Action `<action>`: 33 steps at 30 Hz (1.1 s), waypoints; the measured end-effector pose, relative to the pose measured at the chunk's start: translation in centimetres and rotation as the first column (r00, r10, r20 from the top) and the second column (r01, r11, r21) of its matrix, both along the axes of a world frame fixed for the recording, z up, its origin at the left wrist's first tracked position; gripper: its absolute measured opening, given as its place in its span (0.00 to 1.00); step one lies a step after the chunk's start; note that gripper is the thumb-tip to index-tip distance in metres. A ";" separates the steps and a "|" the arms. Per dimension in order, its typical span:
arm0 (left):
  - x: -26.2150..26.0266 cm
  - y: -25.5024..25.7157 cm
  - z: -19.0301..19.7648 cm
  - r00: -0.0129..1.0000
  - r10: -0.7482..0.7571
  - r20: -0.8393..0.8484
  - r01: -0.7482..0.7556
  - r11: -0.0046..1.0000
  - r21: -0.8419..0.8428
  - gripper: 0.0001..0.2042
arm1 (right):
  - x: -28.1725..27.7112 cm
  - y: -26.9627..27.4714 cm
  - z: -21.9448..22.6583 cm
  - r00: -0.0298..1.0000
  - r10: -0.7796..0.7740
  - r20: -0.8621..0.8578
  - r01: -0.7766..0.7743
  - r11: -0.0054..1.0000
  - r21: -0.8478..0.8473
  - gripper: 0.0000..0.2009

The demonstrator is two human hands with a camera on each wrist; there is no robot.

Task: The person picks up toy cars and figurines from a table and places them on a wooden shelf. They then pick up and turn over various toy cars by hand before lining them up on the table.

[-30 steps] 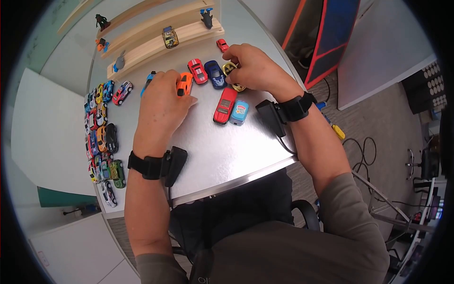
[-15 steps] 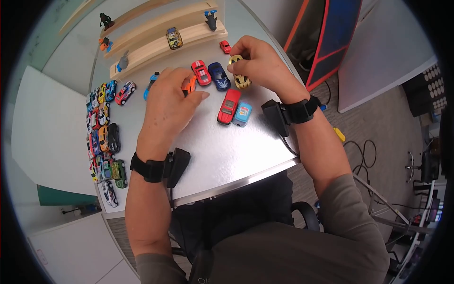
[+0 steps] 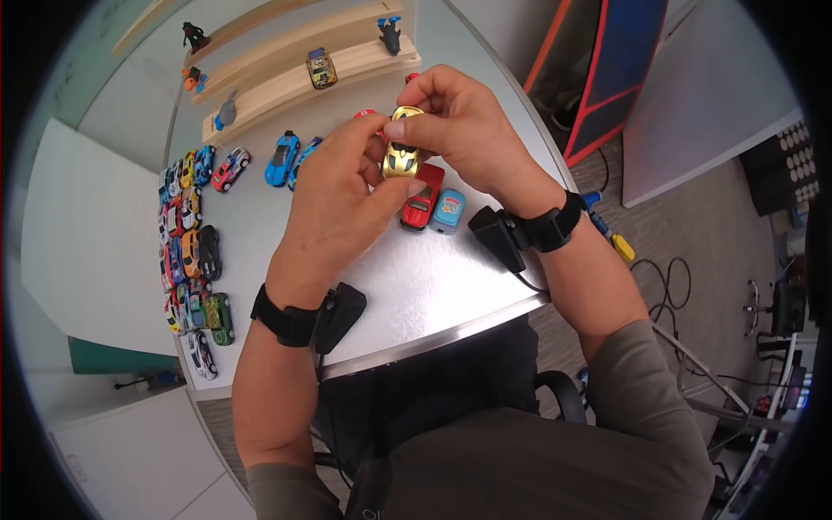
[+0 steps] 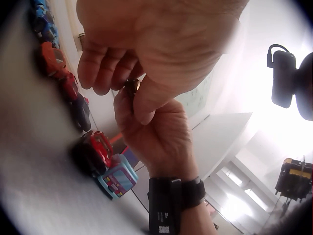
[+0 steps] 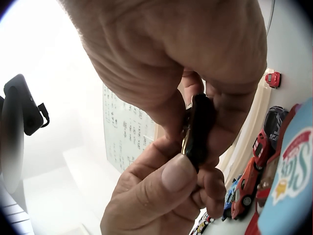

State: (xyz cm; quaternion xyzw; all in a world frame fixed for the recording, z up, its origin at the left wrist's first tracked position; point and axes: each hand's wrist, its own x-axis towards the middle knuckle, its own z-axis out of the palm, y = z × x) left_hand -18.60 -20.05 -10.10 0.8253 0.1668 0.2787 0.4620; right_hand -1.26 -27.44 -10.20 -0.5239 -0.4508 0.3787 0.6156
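Both hands hold one gold toy car (image 3: 404,149), lifted above the table (image 3: 390,295). In the head view the right hand (image 3: 472,130) pinches its upper end between thumb and fingers, and the left hand (image 3: 334,199) grips its lower end, thumb across the near edge. The right wrist view shows the car's dark underside (image 5: 199,127) between the fingers. Just below the hands a red car (image 3: 422,198) stands beside a light blue one (image 3: 448,211). The orange car (image 5: 245,188) and the dark blue car (image 5: 275,120) on the table appear in the right wrist view, mostly hidden from the head view.
Several toy cars (image 3: 190,206) stand in rows along the left edge. Two blue cars (image 3: 282,159) are left of the left hand. A wooden tiered rack (image 3: 260,92) at the back carries a patterned car (image 3: 321,68) and small figures (image 3: 227,113).
The right hand has lifted the gold car from the table and moved it left. My left hand has let go of the orange car, moved right and taken hold of the gold one.
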 end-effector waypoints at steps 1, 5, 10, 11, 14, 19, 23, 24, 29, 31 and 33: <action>0.1 -0.1 0.1 0.999 0.009 0.041 -0.009 1.000 -0.006 0.24 | 0.0 0.0 0.1 1.000 0.009 0.008 -0.009 1.000 -0.008 0.10; -0.1 0.1 -0.2 1.000 -0.001 0.009 0.002 0.999 -0.053 0.28 | 0.4 0.0 0.3 0.999 0.006 -0.039 -0.006 1.000 0.001 0.08; 0.1 0.7 -1.3 0.996 0.015 0.084 -0.009 0.998 -0.070 0.27 | 0.4 -0.1 0.5 0.999 -0.021 -0.032 0.020 0.999 -0.033 0.08; 0.0 0.6 -1.2 0.996 0.016 0.084 -0.010 0.998 -0.070 0.27 | 0.5 -0.2 0.5 0.999 -0.021 -0.032 0.020 0.999 -0.033 0.08; -0.1 0.6 -0.7 0.999 0.031 0.037 -0.029 0.999 -0.043 0.26 | 0.4 -0.1 0.5 0.999 -0.014 -0.043 0.013 0.999 -0.032 0.08; -0.2 0.6 -0.3 0.997 0.072 0.034 -0.075 0.992 0.098 0.24 | 0.2 -0.1 0.6 0.996 -0.055 -0.075 0.054 0.998 -0.014 0.07; -0.1 1.1 -0.9 0.989 0.057 0.138 -0.069 0.994 0.081 0.20 | 0.2 -0.1 0.7 0.994 -0.061 -0.090 0.059 0.998 -0.018 0.08; -0.3 1.4 -1.0 0.992 0.052 0.119 -0.061 0.995 0.073 0.18 | 0.1 -0.2 0.9 0.994 -0.056 -0.095 0.054 0.998 -0.023 0.08; -0.4 1.5 -0.6 0.988 0.075 0.135 -0.046 0.978 -0.201 0.13 | 0.1 -0.2 1.0 0.988 -0.054 -0.145 0.049 0.998 -0.032 0.10; -0.8 1.9 -0.4 0.995 0.068 0.073 -0.033 0.918 -0.394 0.13 | 0.4 -0.2 0.7 0.993 -0.048 -0.108 0.044 0.998 -0.039 0.10; -0.7 2.0 -0.4 0.991 0.075 0.108 -0.013 0.874 -0.485 0.13 | 0.4 -0.2 0.7 0.994 -0.041 -0.103 0.037 0.999 -0.036 0.11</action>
